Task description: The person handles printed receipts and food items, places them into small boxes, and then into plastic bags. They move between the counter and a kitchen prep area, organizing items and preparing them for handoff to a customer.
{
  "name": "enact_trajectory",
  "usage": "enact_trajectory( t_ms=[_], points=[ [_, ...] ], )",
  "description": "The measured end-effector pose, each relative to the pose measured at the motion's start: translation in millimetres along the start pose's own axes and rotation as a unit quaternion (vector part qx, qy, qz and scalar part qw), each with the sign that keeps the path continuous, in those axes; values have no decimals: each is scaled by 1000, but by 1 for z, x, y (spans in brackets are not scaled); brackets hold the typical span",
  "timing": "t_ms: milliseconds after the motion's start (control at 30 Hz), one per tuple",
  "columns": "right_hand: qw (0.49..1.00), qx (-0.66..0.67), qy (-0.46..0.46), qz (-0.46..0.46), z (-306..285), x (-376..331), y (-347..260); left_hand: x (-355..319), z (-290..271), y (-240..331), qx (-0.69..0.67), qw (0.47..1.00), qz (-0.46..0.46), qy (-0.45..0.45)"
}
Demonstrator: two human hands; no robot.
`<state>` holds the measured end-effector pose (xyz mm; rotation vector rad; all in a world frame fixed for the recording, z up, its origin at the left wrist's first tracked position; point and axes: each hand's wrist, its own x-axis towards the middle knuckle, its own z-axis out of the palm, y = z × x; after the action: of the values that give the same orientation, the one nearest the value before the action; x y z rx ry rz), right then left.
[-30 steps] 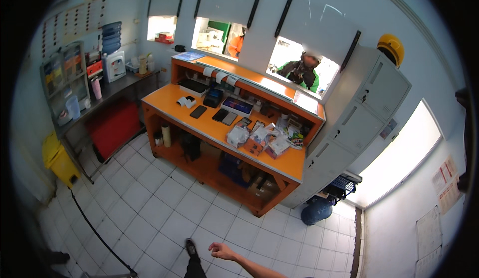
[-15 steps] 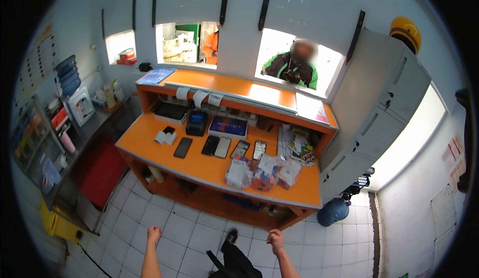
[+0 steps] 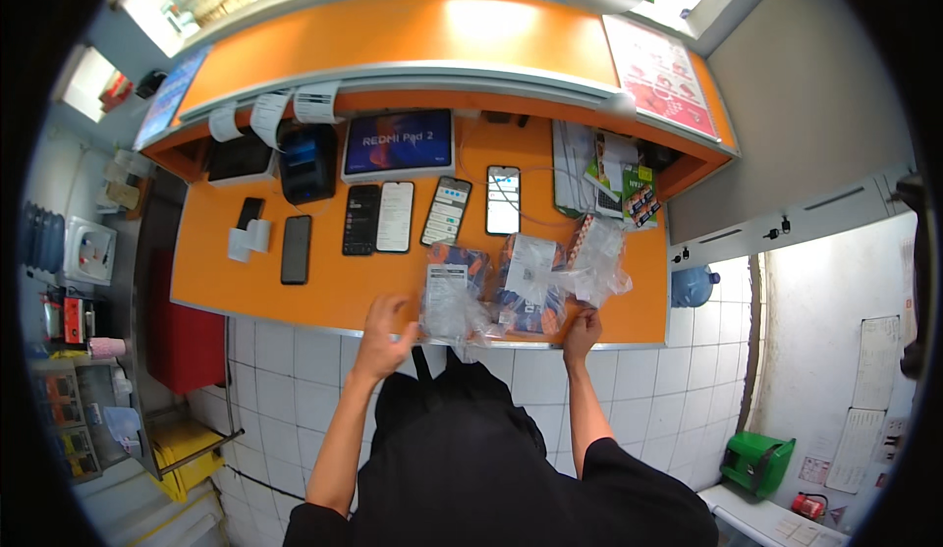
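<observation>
Left grip (image 3: 386, 337) open, right grip (image 3: 583, 330) I can't tell; a nudge could drop the left bag (image 3: 447, 297) off the tabletop (image 3: 241, 280).

The surface (image 3: 246, 287) is bright orange with a silvery edge. On its near part, the left packet (image 3: 455, 287) and middle packet (image 3: 532, 287) show dark blue and orange through clear plastic, each with a white label; the right packet (image 3: 599, 257) is cloudy clear. The far box (image 3: 398, 159) has a deep blue-purple top and white sides, and the printer (image 3: 308, 169) beside it is black. The far-right sheet (image 3: 660, 71) is white and red. The floor (image 3: 314, 360) is white, gridded with dark lines; the left cloth (image 3: 192, 351) is red.
</observation>
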<state>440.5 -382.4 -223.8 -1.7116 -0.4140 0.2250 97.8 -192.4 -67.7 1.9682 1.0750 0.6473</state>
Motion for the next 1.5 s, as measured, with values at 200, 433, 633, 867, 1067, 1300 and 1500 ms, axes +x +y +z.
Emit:
enact_trajectory(
  t_ms=[200,433,633,867,1067,1300,1500],
  points=[
    [982,94,-25,164,31,-37,-43,69,42,36,184,959,168,-134],
    [989,-98,-91,62,28,-25,-146,78,43,-9,154,954,187,-175],
    [929,-236,-233,-167,80,7,-210,86,47,-9,173,928,205,-260],
    [884,-374,-282,-14,95,30,-195,103,43,9,126,944,55,-299],
    [893,-203,-285,-284,67,6,-194,130,74,47,-300,877,-258,-273],
    [853,-77,-319,-406,47,-54,-221,125,90,87,-511,764,-289,-267],
    [845,-48,-365,-388,45,-53,-227,128,78,90,-523,776,-197,-291]
  ],
)
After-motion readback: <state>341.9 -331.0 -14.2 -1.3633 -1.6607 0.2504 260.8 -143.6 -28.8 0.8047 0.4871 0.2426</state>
